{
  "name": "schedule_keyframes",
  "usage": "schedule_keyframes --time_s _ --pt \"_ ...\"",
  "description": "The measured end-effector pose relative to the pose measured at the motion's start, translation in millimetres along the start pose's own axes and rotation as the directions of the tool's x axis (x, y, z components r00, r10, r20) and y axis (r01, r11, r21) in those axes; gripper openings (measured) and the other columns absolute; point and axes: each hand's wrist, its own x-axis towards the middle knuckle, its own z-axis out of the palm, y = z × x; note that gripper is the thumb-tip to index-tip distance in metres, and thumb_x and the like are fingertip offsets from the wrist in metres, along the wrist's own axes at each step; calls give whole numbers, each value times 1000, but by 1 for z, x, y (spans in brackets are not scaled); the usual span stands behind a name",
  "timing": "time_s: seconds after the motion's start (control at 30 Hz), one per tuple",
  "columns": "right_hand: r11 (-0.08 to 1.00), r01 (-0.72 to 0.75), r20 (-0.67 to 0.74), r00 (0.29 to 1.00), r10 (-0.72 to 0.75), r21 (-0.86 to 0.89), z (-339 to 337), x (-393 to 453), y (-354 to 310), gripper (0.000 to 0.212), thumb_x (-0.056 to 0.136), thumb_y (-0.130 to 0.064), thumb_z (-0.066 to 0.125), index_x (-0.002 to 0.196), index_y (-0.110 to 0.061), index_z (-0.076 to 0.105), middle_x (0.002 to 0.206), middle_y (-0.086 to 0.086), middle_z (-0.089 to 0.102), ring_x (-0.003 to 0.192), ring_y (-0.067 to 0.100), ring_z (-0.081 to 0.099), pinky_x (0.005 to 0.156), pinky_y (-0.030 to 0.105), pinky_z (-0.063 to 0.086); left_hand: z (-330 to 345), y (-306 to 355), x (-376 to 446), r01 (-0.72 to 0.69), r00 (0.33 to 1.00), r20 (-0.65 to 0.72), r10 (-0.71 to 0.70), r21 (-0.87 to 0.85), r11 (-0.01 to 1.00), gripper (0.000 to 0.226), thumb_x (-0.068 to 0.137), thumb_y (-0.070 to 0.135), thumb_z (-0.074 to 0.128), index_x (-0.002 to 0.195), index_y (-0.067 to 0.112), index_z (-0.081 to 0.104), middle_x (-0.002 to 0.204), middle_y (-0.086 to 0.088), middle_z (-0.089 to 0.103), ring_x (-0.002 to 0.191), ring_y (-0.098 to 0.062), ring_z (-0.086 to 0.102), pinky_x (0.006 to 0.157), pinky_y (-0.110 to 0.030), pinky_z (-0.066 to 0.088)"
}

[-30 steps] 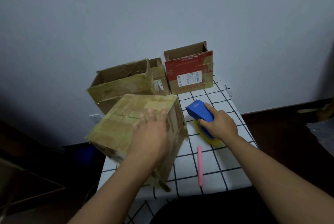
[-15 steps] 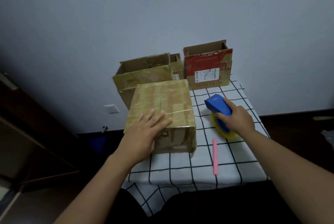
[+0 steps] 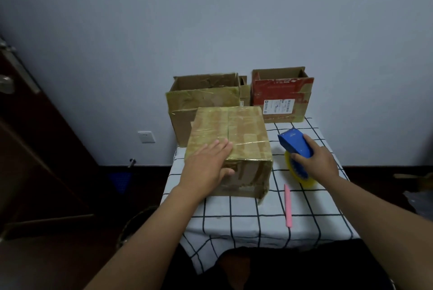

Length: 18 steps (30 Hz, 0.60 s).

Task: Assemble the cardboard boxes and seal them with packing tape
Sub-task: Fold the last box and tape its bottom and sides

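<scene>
Cardboard all over here: the closed box is sat flat on the checked table, near its back left, with old tape across the top and a centre seam showing. It's being pressed down by the left hand, fingers laid out flat on the top and thumb hooked over the front edge, nothing actually gripped. Just to the right, the blue tape dispenser with its yellow roll is held by the right hand, fingers curled around the handle, resting on the table beside the box.

Behind, an open brown box and a red box are lined up at the wall, and a pink pen is lying in front.

Probably the seam gets taped next. With only light pressure, the box could get dragged or the tape laid crooked.
</scene>
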Motion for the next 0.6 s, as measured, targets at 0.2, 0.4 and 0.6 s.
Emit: schedule_keyframes --time_s 0.2,0.4,0.6 --pt "991 -1 -85 996 12 135 -20 -35 -19 79 85 -47 69 152 -33 31 125 9 57 93 20 48 76 37 43 -1 1 -2 7 1000 -8 -7 -20 1000 63 100 43 46 155 29 19 162 8 18 149 -11 14 119 -31 12" --pt "990 -9 -45 999 15 140 -36 -62 -30 78 85 -47 69 152 -34 32 126 8 57 96 19 48 77 36 43 1 5 1 31 999 -25 -31 -19 999 57 101 40 45 153 27 26 161 7 22 149 -14 18 118 -33 16" --pt "959 76 -95 994 -52 272 -82 -55 -59 73 81 -46 74 146 -39 41 137 2 55 115 25 55 96 43 48 5 6 5 24 999 -39 -22 54 998 61 100 53 38 154 30 23 161 7 22 149 -16 17 117 -34 17"
